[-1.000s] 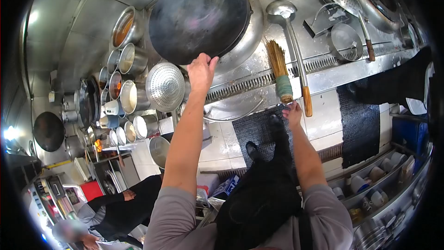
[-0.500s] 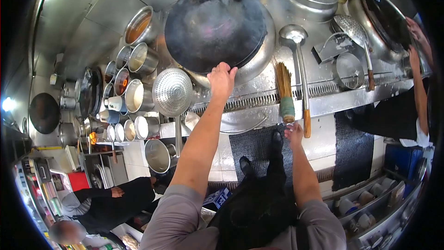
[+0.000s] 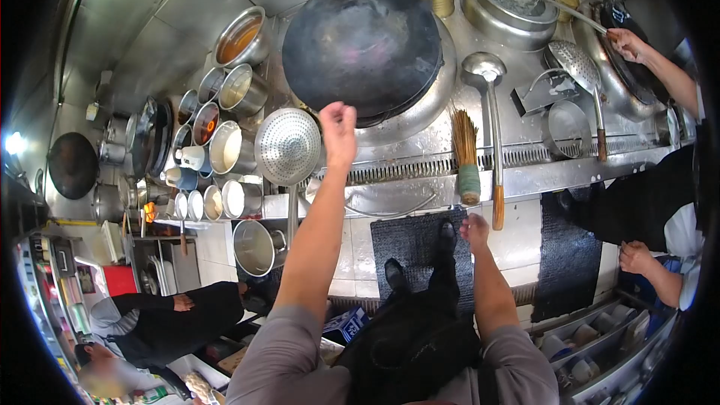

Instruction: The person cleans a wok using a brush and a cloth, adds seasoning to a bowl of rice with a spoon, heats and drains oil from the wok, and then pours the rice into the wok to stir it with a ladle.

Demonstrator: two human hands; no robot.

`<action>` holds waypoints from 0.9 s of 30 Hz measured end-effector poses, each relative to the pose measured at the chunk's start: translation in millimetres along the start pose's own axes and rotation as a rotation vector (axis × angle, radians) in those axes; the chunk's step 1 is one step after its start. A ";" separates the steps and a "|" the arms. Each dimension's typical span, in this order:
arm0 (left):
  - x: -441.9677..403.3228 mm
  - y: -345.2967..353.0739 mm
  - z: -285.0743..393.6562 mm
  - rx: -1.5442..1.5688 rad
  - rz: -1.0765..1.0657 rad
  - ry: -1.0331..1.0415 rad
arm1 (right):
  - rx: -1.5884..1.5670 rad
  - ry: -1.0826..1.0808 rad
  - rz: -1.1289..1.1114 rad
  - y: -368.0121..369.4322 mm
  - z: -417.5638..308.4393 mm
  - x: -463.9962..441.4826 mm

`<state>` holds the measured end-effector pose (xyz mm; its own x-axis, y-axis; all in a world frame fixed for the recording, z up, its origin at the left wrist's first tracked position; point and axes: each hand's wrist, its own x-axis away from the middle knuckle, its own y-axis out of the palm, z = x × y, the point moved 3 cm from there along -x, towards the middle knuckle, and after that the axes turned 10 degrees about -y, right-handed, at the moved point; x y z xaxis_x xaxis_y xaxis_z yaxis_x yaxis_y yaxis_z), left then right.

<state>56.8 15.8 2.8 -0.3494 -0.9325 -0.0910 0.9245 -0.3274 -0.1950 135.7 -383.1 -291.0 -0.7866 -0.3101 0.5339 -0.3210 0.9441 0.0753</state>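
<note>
A black wok (image 3: 360, 49) with a loop handle sits on the round metal burner ring (image 3: 442, 97). Just off its near edge is my left hand (image 3: 339, 127), fingers loosely bent, holding nothing I can see. Left of that hand lies a perforated skimmer (image 3: 288, 146), its handle pointing toward me. My right hand (image 3: 474, 229) hangs below the counter edge, fingers loosely curled and seemingly empty. A bamboo brush (image 3: 466, 157) with a green-wrapped grip lies just above it. Next to the brush rests a long ladle (image 3: 494, 135) with a wooden handle end.
Metal pots of seasonings (image 3: 227, 146) crowd the left counter. At right, a co-worker's hand (image 3: 628, 45) holds a ladle over a water-filled pot (image 3: 510, 7). Another perforated skimmer (image 3: 576, 64) lies near it. A person (image 3: 180, 322) stands at lower left. Black mats (image 3: 420, 255) cover part of the floor.
My left hand has come off the wok's near edge and moved slightly left. Smoke over the wok has thinned. My right hand has dropped a little from the brush. The co-worker now holds a ladle.
</note>
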 end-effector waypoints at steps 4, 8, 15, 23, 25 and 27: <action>74.8 -86.0 -10.0 -0.098 0.176 0.125 | 0.217 0.223 -0.120 -13.7 28.2 25.7; 170.9 -168.6 -49.7 -0.305 0.201 -0.138 | 0.478 0.297 -0.243 -27.5 56.9 67.8; 158.0 -198.5 -78.7 -0.561 0.099 -0.238 | 0.549 0.330 -0.371 -44.5 36.0 153.6; 99.2 -156.5 -134.5 -0.316 -0.004 -0.332 | 0.582 0.119 -0.191 -118.3 -21.9 187.7; 94.1 -160.4 -137.8 -0.083 -0.125 -0.455 | 0.570 0.076 -0.075 -135.8 -39.3 205.8; 109.5 -161.4 -134.1 0.122 -0.247 -0.597 | 0.556 0.057 0.027 -155.4 -39.2 226.5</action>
<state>-151.1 -13.0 -106.6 -0.4418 -0.7406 0.5063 0.8508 -0.5249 -0.0253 28.1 -595.6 -148.8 -0.7733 -0.2655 0.5758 -0.5436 0.7451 -0.3864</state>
